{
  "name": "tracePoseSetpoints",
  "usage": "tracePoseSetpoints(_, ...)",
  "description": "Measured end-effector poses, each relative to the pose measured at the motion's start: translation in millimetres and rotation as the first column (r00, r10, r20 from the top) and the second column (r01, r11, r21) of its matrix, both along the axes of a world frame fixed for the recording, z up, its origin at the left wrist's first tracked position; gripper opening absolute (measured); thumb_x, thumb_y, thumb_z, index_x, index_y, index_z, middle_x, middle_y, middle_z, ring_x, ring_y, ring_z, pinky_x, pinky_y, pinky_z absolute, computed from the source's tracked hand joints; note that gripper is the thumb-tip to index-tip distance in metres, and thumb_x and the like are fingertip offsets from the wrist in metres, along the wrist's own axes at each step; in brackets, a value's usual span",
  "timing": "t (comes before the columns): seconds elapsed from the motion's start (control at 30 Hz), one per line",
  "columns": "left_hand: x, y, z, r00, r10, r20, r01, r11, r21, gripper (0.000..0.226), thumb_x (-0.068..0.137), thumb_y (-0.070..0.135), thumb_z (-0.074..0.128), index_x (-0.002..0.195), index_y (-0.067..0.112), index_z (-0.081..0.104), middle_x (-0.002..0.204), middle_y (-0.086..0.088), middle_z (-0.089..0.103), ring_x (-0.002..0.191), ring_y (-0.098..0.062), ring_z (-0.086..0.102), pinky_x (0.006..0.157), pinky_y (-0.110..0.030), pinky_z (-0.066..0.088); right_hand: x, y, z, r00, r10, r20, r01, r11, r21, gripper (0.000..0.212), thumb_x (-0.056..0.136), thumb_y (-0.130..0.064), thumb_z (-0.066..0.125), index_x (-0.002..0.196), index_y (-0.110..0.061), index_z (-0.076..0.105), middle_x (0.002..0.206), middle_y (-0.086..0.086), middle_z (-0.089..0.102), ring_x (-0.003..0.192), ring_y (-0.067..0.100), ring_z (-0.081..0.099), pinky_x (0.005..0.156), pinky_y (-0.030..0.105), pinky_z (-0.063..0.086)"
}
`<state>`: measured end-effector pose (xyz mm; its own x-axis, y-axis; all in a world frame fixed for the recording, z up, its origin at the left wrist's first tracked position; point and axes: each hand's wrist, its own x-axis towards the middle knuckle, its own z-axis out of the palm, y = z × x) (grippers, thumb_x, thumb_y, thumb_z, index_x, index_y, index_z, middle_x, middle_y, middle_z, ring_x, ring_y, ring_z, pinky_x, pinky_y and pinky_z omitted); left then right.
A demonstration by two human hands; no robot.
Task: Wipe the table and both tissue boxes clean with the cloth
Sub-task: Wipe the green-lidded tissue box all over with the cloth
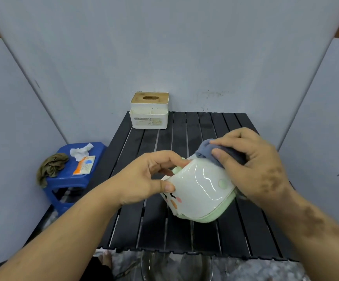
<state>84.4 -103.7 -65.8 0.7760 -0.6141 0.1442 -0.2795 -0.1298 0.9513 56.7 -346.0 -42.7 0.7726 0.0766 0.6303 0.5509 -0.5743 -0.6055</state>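
At frame centre, a glossy green tissue box (200, 191) is tilted and pinched by the left hand (144, 177) while a grey cloth (215, 151) is gripped by the right hand (254, 163); it could be dropped if rubbed hard.

I note even, soft overhead light, faint shadows, white glare streaks on the glossy green tissue box (200, 191), wide-angle bending at edges.

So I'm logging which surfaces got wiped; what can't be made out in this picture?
- Head view: green tissue box underside faces away; right hand and cloth cover its far end.
- White tissue box label: too small.
- Table under the box: hidden.
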Motion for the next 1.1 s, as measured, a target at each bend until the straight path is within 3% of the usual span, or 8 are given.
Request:
tracePoseSetpoints(0.07,1,0,-2,1.000,-0.004,0.022,0.004,1.000,0.009,0.045,0.078,-0.004,0.070,0.109,0.029,0.071,0.112,0.010,0.072,0.111,-0.033,0.063,0.094,-0.038,0.055,-7,7,-1,1.000,0.012,-0.001,-0.012,0.997,-0.072,0.017,0.084,-0.013,0.070,0.097,-0.023,0.074,0.094,-0.007,0.059,0.093,0.011,0.058,0.081,0.016,0.045)
tracePoseSetpoints(0.17,0,1,-5,0.999,-0.019,0.026,0.019,1.000,-0.006,0.037,0.080,0.000,0.072,0.112,0.018,0.068,0.111,0.008,0.071,0.108,-0.029,0.064,0.096,-0.035,0.051,-22,21,-7,0.975,0.209,0.074,-0.187,0.955,-0.231,0.016,0.083,-0.014,0.068,0.098,-0.016,0.075,0.097,-0.004,0.059,0.094,0.021,0.056,0.082,0.024,0.044)
tracePoseSetpoints(0.33,3,2,-7,1.000,-0.006,0.012,0.006,1.000,-0.010,0.040,0.079,0.015,0.071,0.116,0.031,0.068,0.119,0.004,0.071,0.114,-0.043,0.059,0.097,-0.053,0.053,-5,-3,-3,1.000,0.024,0.011,-0.023,0.999,-0.043,0.018,0.082,-0.014,0.065,0.096,-0.022,0.074,0.103,-0.011,0.062,0.101,0.012,0.059,0.089,0.020,0.046)
tracePoseSetpoints(0.47,6,7,-12,1.000,-0.014,-0.017,0.013,0.999,-0.050,0.040,0.081,0.013,0.069,0.120,0.019,0.064,0.119,0.001,0.071,0.113,-0.042,0.059,0.095,-0.042,0.053,-25,19,-14,0.964,0.245,0.106,-0.208,0.939,-0.275,0.016,0.085,-0.016,0.066,0.098,-0.016,0.075,0.110,-0.005,0.062,0.096,0.019,0.054,0.089,0.024,0.043)
tracePoseSetpoints(0.63,10,5,-9,0.999,-0.003,-0.043,0.000,0.999,-0.051,0.038,0.081,0.014,0.068,0.118,0.026,0.065,0.123,0.002,0.072,0.109,-0.023,0.065,0.090,-0.029,0.052,-3,-7,-11,1.000,0.015,0.022,-0.014,0.999,-0.045,0.020,0.082,-0.016,0.066,0.099,-0.023,0.074,0.103,-0.009,0.062,0.101,0.017,0.059,0.090,0.026,0.048)
tracePoseSetpoints(0.77,11,11,-14,0.998,0.013,-0.064,-0.018,0.997,-0.079,0.045,0.082,0.013,0.068,0.125,0.007,0.059,0.121,-0.004,0.072,0.105,-0.026,0.063,0.088,-0.035,0.053,-27,18,-20,0.950,0.289,0.119,-0.234,0.910,-0.341,0.017,0.083,-0.009,0.068,0.097,-0.015,0.076,0.106,-0.001,0.062,0.093,0.021,0.051,0.086,0.024,0.043)
tracePoseSetpoints(0.93,12,11,-13,0.998,0.034,-0.061,-0.039,0.997,-0.072,0.041,0.084,-0.002,0.063,0.115,0.024,0.067,0.120,-0.001,0.074,0.106,-0.021,0.066,0.089,-0.031,0.053,-3,-18,-13,0.998,0.068,-0.011,-0.069,0.997,-0.030,0.019,0.084,-0.014,0.063,0.096,-0.027,0.070,0.100,-0.007,0.061,0.100,0.018,0.060,0.089,0.025,0.048)
tracePoseSetpoints(1.1,14,15,-17,0.998,0.046,-0.048,-0.050,0.995,-0.085,0.037,0.084,0.006,0.067,0.117,0.023,0.066,0.119,-0.003,0.074,0.107,-0.023,0.065,0.092,-0.036,0.054,-35,19,-22,0.932,0.352,0.083,-0.302,0.884,-0.358,0.014,0.087,-0.011,0.064,0.096,-0.016,0.073,0.103,-0.001,0.059,0.098,0.015,0.049,0.089,0.023,0.040)
